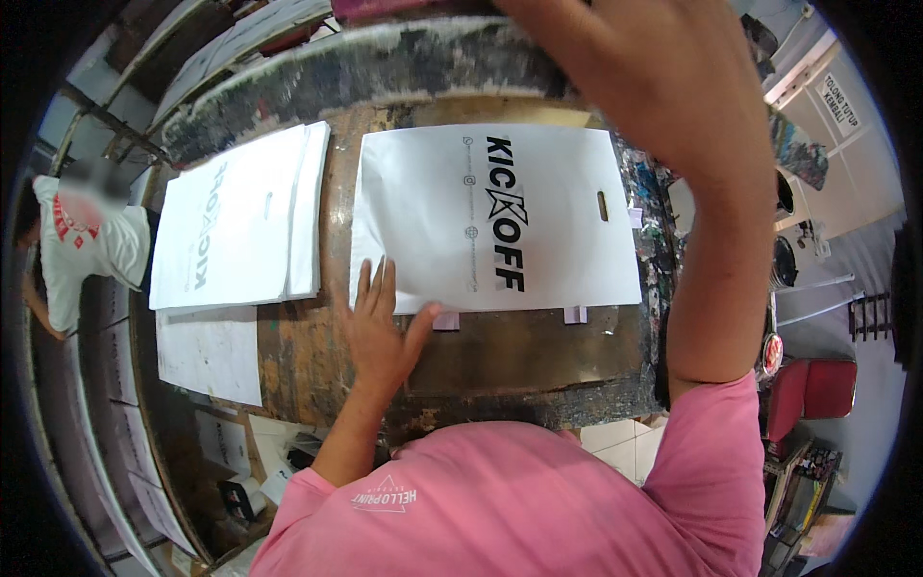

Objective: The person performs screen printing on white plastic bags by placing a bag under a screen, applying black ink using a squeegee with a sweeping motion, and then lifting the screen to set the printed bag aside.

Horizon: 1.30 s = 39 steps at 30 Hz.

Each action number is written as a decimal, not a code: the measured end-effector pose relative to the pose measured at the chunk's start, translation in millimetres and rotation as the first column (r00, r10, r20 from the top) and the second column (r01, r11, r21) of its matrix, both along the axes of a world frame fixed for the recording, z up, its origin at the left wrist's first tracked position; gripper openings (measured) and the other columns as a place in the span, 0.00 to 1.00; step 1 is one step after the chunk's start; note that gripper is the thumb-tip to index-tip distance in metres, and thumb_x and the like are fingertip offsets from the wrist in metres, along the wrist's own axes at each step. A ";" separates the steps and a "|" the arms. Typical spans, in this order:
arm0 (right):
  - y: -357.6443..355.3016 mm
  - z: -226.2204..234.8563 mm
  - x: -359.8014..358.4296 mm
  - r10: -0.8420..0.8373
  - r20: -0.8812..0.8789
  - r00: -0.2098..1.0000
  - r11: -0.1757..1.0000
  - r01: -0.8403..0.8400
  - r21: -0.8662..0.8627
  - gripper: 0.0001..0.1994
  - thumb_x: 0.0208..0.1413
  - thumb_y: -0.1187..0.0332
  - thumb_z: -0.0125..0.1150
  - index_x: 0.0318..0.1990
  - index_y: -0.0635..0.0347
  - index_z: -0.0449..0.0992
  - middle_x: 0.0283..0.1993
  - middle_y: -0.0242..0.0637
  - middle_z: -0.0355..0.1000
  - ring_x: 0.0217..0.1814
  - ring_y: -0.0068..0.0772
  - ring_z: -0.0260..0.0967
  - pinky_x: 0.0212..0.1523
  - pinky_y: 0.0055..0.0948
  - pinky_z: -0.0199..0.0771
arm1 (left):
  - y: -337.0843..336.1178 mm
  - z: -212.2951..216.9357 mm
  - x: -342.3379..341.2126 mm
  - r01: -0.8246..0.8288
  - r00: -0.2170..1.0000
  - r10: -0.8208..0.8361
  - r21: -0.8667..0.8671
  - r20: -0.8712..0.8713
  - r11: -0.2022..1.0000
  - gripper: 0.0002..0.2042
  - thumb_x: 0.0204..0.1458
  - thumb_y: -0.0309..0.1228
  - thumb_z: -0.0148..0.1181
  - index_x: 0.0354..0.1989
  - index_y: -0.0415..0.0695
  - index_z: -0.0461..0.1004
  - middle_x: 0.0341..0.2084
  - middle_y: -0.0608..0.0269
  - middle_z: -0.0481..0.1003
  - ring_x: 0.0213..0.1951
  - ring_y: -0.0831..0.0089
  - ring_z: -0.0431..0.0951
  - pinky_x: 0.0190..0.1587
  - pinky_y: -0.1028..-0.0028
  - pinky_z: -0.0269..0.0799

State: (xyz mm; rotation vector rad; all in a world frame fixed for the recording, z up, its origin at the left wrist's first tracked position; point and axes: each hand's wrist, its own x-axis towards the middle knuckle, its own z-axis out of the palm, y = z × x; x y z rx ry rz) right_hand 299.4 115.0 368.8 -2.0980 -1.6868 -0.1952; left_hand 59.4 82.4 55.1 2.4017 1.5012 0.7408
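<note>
while a person in a white shirt (82, 252) stands at the far nine o'clock edge, a stack of white printed bags (240, 221) lies on the paint-stained bench (519, 361) toward ten o'clock, with loose white sheets (210, 354) just below it at about eight o'clock. moving rightward, the left hand (380, 332) rests flat near the centre, fingers spread and pointing to twelve o'clock, fingertips lying on the lower left corner of a single white bag (490, 221) and the thumb angled out along its lower edge; it presses rather than pinches. this bag lies flat at the middle of the bench, dark lettering running sideways across it and a slot handle at its three o'clock side; small pale tabs (575, 313) peek out from beneath its six o'clock edge. farther right, the right hand (663, 67) is raised close to the camera at one o'clock, its back showing, the fingers out of sight, so whether it grips anything cannot be told. a red chair (817, 389) sits at four o'clock.
</note>
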 end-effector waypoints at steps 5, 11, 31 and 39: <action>-2.6 -25.0 22.1 0.307 0.232 0.923 0.814 -0.381 0.439 0.23 0.59 0.54 0.48 0.23 0.65 0.78 0.18 0.41 0.69 0.21 0.36 0.64 0.26 0.38 0.68 | 21.4 29.8 25.0 -0.111 0.798 0.135 -0.077 0.587 0.991 0.24 0.62 0.34 0.68 0.62 0.30 0.75 0.56 0.39 0.79 0.54 0.57 0.81 0.58 0.61 0.75; -8.0 -20.2 8.8 0.111 0.120 0.987 0.892 -0.152 0.426 0.24 0.57 0.54 0.51 0.23 0.70 0.76 0.21 0.52 0.72 0.26 0.49 0.72 0.31 0.45 0.73 | 25.1 21.7 -21.4 -0.224 0.527 0.357 -0.280 0.771 0.934 0.20 0.63 0.25 0.65 0.62 0.31 0.75 0.43 0.55 0.82 0.39 0.79 0.80 0.42 0.76 0.79; -12.0 -55.6 37.8 0.264 0.312 0.913 0.831 -0.379 0.407 0.21 0.61 0.52 0.56 0.47 0.63 0.82 0.37 0.58 0.78 0.41 0.62 0.75 0.50 0.50 0.72 | 195.0 20.5 -428.2 -0.678 0.628 0.755 -0.344 0.189 0.650 0.31 0.48 0.25 0.64 0.66 0.33 0.72 0.45 0.51 0.82 0.40 0.66 0.81 0.43 0.70 0.77; -43.5 -77.2 16.6 0.223 0.255 0.941 0.881 -0.306 0.361 0.32 0.59 0.54 0.59 0.67 0.63 0.68 0.45 0.59 0.77 0.43 0.63 0.73 0.53 0.50 0.70 | 35.3 74.7 -118.9 0.512 0.534 -0.077 -0.250 0.842 0.822 0.41 0.59 0.46 0.71 0.75 0.38 0.59 0.69 0.46 0.68 0.68 0.57 0.71 0.69 0.59 0.68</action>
